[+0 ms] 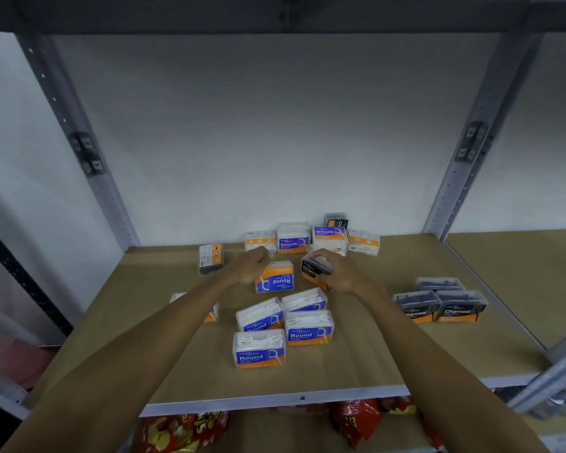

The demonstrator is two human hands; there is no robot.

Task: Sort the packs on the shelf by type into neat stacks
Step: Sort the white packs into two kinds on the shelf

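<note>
Shelf (356, 364): brown board across the lower half of the frame, packs scattered over its middle and right.
Far-left pack (210, 258): centre left, back label showing, long axis running away from the camera.
Hidden pack (211, 313): lower left of centre, mostly covered by the left forearm.
Left hand (250, 264): centre, fingers curled loosely downward beside the upside-down Round pack (275, 277); whether it grips anything I cannot tell.
Round group (283, 325): four packs below centre, close together, labels facing the camera, long axes left to right.
Back row (311, 240): Smooth packs and orange-backed packs along the wall, above centre.
Right hand (335, 273): just right of centre, fingers closed around a Charcoal pack (314, 269), tilted, label toward the left.
Charcoal group (440, 304): right side, three packs touching, the front two labels facing the camera, long axes left to right.
</note>
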